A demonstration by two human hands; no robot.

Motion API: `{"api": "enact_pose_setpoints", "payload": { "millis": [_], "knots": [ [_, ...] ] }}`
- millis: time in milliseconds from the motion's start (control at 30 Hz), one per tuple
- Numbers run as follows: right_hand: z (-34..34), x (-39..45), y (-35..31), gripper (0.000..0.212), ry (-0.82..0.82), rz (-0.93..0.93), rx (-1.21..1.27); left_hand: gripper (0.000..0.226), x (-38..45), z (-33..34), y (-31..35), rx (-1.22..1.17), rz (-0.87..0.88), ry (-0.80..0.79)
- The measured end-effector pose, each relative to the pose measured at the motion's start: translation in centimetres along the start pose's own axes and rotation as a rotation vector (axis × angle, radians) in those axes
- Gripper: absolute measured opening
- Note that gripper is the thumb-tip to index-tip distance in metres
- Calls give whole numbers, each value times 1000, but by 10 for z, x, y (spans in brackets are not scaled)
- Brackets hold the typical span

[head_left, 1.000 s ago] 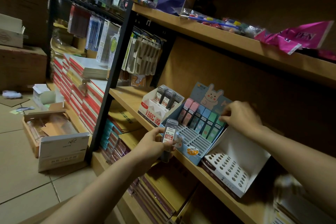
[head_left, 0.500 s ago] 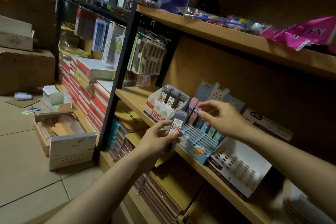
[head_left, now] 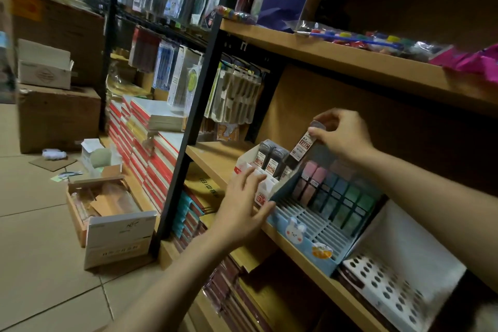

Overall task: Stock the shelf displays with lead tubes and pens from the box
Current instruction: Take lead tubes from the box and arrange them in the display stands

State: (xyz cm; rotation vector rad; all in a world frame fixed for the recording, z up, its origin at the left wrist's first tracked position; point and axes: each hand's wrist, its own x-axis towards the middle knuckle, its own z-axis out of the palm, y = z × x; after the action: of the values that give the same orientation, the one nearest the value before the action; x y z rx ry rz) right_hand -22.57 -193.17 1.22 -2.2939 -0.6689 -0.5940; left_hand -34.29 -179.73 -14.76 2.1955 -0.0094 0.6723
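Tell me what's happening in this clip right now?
A person is stocking a wooden shelf in a stationery shop. The right hand pinches a lead tube by its top, tilted over the white display box, which already holds two similar tubes. The left hand, fingers spread, rests against the front of that box. Beside it sits a blue display tray with pastel tubes along its back. An open cardboard box sits on the floor.

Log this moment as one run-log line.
right hand: pinches lead tube over white display | left hand: open, on display front | step: tube not yet slotted
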Motion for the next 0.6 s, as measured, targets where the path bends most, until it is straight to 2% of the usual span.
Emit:
{"api": "enact_pose_setpoints", "payload": {
  "millis": [100,267,600],
  "knots": [
    [22,10,5,18,0,-74,-117,68,13,11,-9,129,59,-71],
    [46,16,18,19,-73,-91,-263,68,19,23,-30,263,86,-148],
    [63,6,39,20,-146,-83,-374,67,20,27,-32,193,112,-138]
  ]
}}
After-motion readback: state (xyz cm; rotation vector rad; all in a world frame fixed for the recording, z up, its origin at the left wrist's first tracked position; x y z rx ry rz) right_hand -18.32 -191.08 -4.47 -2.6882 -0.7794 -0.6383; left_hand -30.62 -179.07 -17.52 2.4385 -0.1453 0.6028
